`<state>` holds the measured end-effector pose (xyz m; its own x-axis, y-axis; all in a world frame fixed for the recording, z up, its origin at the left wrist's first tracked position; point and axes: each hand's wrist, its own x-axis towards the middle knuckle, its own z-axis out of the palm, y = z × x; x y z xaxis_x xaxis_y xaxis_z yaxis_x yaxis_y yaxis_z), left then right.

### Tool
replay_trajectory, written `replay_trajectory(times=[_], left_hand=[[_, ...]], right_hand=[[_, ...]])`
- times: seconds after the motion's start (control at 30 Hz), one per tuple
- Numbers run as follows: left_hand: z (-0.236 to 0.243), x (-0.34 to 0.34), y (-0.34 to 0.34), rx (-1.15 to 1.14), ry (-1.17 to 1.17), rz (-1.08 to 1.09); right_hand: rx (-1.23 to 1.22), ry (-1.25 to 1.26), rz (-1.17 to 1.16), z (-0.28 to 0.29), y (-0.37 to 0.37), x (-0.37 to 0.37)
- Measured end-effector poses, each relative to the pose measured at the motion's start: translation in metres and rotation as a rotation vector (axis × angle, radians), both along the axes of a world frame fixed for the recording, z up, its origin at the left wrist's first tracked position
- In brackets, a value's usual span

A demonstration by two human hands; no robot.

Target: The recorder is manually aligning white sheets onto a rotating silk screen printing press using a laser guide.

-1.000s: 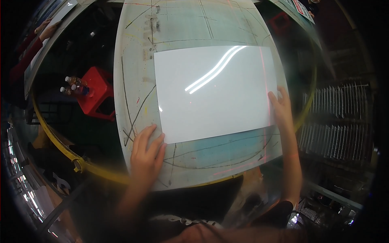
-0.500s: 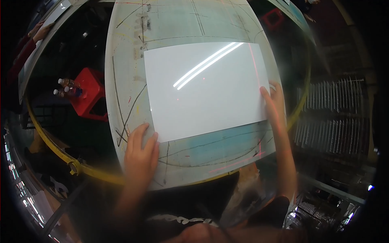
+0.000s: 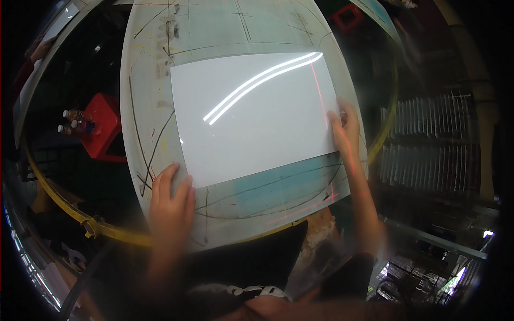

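A glossy white sheet (image 3: 251,123) lies on a pale, marked work board (image 3: 214,222). My left hand (image 3: 170,198) is at the sheet's near left corner, its fingers stretched out on the board and its thumb side close against the corner. At the right edge is my right hand (image 3: 347,131), thumb tip at the edge and the bent fingers apart from it, just beyond the sheet. Whether any finger reaches under the edge cannot be seen. A thin red light line runs down the sheet near its right side.
A red stool (image 3: 106,128) with several capped bottles (image 3: 80,125) stands to the left. A yellow rail (image 3: 123,234) curves beneath the board. On the right is a rack of thin upright sheets (image 3: 415,144). Another person's hands (image 3: 40,51) show at the far left.
My view has shifted, so board, sheet and hands appear farther left. The light reflection on the sheet now bends more toward the upper right. Both hands keep nearly the same places at the sheet.
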<state>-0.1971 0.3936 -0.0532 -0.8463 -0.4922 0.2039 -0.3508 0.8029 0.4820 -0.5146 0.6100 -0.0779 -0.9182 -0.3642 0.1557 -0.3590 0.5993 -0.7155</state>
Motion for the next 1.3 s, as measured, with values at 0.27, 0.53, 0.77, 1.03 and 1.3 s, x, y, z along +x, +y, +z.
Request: replay_trajectory(times=[0.27, 0.53, 0.77, 1.03, 1.3], left_hand=[[0.000, -0.001, 0.001, 0.005, -0.016, 0.007], [-0.002, 0.000, -0.001, 0.002, -0.042, 0.000], [-0.001, 0.000, 0.000, -0.008, -0.067, 0.010], [-0.002, -0.001, -0.001, 0.003, -0.076, 0.013], [-0.002, -0.001, -0.001, -0.001, -0.077, 0.019]], right_hand=[[0.020, 0.099, 0.046, -0.004, -0.002, 0.000], [0.016, 0.093, 0.045, -0.009, -0.003, 0.002], [0.033, 0.069, 0.033, -0.005, -0.004, 0.002], [0.021, 0.075, 0.037, -0.009, -0.002, 0.001], [0.010, 0.094, 0.030, -0.011, -0.001, 0.001]])
